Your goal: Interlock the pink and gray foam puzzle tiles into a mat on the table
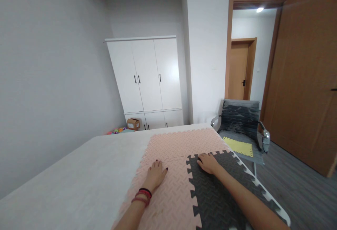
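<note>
Pink foam mat tiles with jagged puzzle edges cover the middle and far right of a white table. A dark grey foam tile lies at the right, its toothed far and left edges beside the pink. My left hand rests palm down on the pink mat, fingers spread and holding nothing; red and dark bands circle that wrist. My right hand lies flat near the far left corner of the grey tile, with nothing held.
Right of the table stands a dark office chair with a yellow foam piece on its seat. Behind are a white cabinet, a cardboard box and an open wooden door.
</note>
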